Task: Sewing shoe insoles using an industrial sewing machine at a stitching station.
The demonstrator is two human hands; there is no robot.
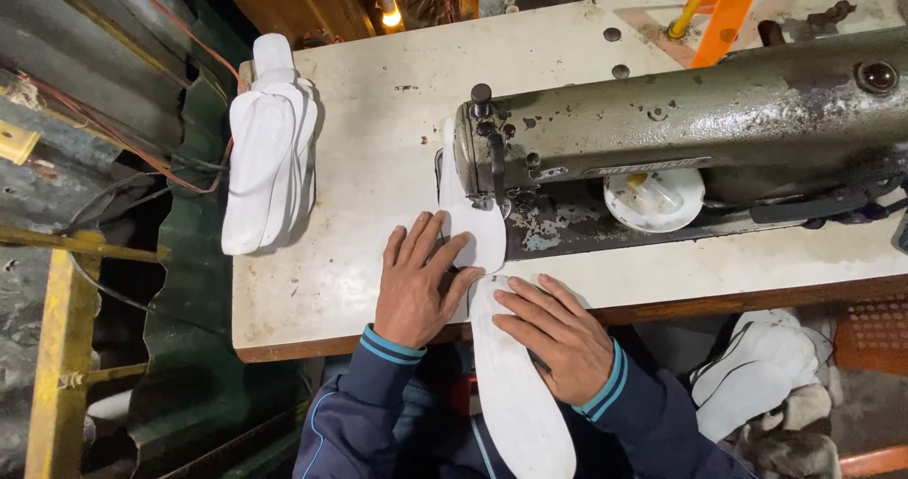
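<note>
Centre frame: left hand [416, 285] flat, fingers spread, pressing a white insole [473, 224] under the sewing machine [681, 120] needle. Right hand [558, 332] open, resting on a second insole [515, 384] overhanging the table [359, 157]. Risk: fingertips near needle; pieces may drift apart.
</note>
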